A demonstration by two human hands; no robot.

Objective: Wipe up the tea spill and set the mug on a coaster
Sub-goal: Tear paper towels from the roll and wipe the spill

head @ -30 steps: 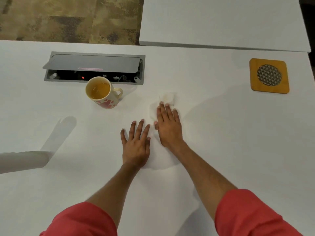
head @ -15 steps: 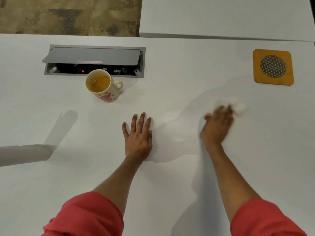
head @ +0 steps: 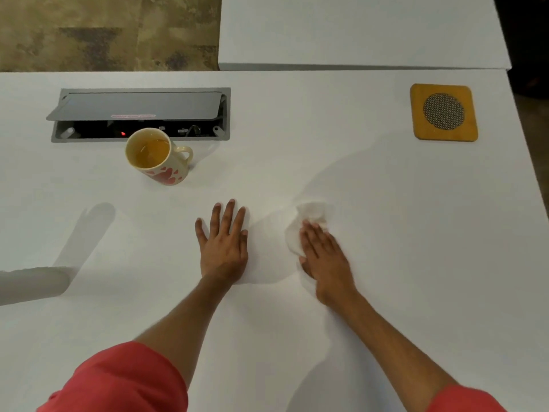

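A cream mug [head: 162, 157] with red hearts holds tea and stands on the white table [head: 386, 233] at the left, its handle to the right. A square wooden coaster [head: 444, 112] with a round mesh centre lies at the far right. My right hand [head: 323, 257] presses flat, fingers straight, on a crumpled white paper towel [head: 306, 221] in the middle of the table. My left hand [head: 223, 242] lies flat on the table with fingers spread, a little left of the towel. I cannot make out any tea on the white surface.
An open grey cable box [head: 139, 114] is set into the table right behind the mug. A second white table [head: 356, 31] butts against the far edge. The table's right edge runs just past the coaster. A pale blurred shape [head: 29, 285] juts in at the left.
My right hand swept the paper towel from the middle out to the right, then back toward the middle. My left hand stayed flat in place. The mug and coaster did not move.
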